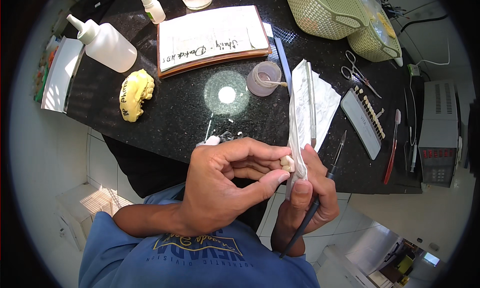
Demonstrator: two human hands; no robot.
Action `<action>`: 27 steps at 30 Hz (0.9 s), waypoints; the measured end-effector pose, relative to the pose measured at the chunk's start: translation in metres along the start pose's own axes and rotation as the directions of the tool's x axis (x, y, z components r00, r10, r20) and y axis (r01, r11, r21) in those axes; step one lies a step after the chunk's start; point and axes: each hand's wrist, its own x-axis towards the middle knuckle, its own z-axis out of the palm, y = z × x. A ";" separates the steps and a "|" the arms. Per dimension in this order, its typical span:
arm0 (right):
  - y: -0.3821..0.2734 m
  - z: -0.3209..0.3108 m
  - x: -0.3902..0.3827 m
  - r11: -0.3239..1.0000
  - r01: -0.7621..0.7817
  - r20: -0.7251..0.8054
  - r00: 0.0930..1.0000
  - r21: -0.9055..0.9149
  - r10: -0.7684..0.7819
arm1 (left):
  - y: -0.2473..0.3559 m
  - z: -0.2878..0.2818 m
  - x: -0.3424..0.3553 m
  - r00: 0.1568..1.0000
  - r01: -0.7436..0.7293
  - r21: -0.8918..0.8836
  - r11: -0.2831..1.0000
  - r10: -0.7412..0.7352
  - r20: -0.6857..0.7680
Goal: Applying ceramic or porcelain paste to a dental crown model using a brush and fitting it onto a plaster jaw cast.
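Note:
Between the thumb and fingertips of my left hand [225, 180] is a small tooth-coloured dental crown piece [287, 163], apparently more than one tooth wide. My right hand [312, 195] is closed beside it. It pinches a folded white tissue [298, 169], whose edge is against or very close to the crown. Also in that hand is a slim instrument [306, 220] with a dark blue handle and a pointed metal tip, angled up to the right. A metal instrument [311, 98] lies lengthwise along the tissue's upper part.
Nearby lie a cloudy cup [264, 79] with a stick, a tooth shade guide [361, 123], a red brush [392, 145] and scissor-handled forceps [357, 73]. Left are a yellow dental model [136, 95] and squeeze bottle [110, 47]. Baskets [325, 13] and a grey device [440, 133] stand right.

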 end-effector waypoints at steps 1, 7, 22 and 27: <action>0.000 0.000 -0.001 1.000 -0.001 0.001 1.000 0.000 0.001 | 0.000 0.000 0.000 1.000 -0.004 0.009 1.000 0.005 -0.002; 0.003 -0.005 0.002 0.989 0.004 -0.054 0.998 -0.147 -0.012 | 0.006 -0.005 0.000 0.997 0.078 -0.124 0.989 -0.077 0.010; -0.034 0.034 0.136 0.997 -0.003 0.146 0.989 0.074 -0.007 | 0.016 -0.069 -0.035 0.994 -0.091 -0.291 0.952 0.069 -0.087; -0.030 0.104 0.219 0.954 0.287 0.278 0.927 -0.087 -0.253 | 0.015 -0.094 -0.062 0.970 -0.185 -0.189 0.964 0.148 -0.194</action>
